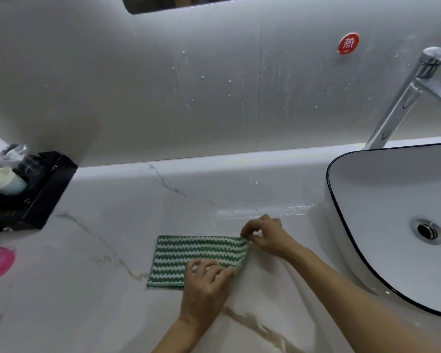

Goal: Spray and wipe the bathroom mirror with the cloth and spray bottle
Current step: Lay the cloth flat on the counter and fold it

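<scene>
Only red sticker: "热", "HOT".

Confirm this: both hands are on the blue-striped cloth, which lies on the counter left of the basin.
One thing is wrong: the cloth is green-striped, not blue. The head view shows both the left hand and right hand on it, on the counter left of the basin.

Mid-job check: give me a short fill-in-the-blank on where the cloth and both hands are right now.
1. The striped cloth is white and ____.
2. The right hand pinches the cloth's far right ____.
3. The left hand rests on the cloth's ____ edge.
4. The basin stands to the ____ of the cloth.

Missing words: green; corner; near; right
</scene>
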The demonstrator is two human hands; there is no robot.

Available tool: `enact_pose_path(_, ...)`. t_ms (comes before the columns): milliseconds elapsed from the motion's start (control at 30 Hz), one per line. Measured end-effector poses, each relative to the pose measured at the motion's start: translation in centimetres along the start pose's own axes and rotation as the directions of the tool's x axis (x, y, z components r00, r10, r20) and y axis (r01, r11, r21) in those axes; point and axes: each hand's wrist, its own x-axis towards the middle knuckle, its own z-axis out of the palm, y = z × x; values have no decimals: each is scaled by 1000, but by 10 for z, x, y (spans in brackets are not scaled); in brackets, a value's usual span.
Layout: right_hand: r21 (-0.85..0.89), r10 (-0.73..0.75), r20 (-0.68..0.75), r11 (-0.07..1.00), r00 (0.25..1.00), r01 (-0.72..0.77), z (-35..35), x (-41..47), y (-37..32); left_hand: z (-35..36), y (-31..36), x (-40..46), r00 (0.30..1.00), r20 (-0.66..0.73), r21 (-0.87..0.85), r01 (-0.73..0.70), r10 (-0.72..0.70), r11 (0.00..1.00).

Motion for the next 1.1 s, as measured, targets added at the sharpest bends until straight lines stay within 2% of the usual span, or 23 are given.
enact_pose_path(200,-19,-63,21,998,998,63,-7,10,-3,-15,-9,-3,953,26,-105,303,-302,947)
enact_pose_path(300,12,-65,35,998,997,64,-10,17,-11,-21,-12,-1,872,67,-153,489,-485,859)
enact_pose_path(500,79,-105,85,992,991,98,0,42,-49,-39,-21,-14,681,85,-202,726,-727,657)
enact_pose_path(633,91,-155,132,985,979,144,19,64,-79,-51,-37,-28,638,113,-121,770,-762,627)
enact_pose_path(800,99,-144,173,987,974,128,49,88,-108,-64,-65,-40,574,168,-11,814,-802,580)
enact_pose_path(900,123,-129,172,986,977,109,65,99,-118,-68,-78,-45,543,148,-20,838,-827,546)
enact_pose_path(1100,73,-88,170,994,982,76,89,116,-134,-70,-94,-57,542,113,1,838,-833,545)
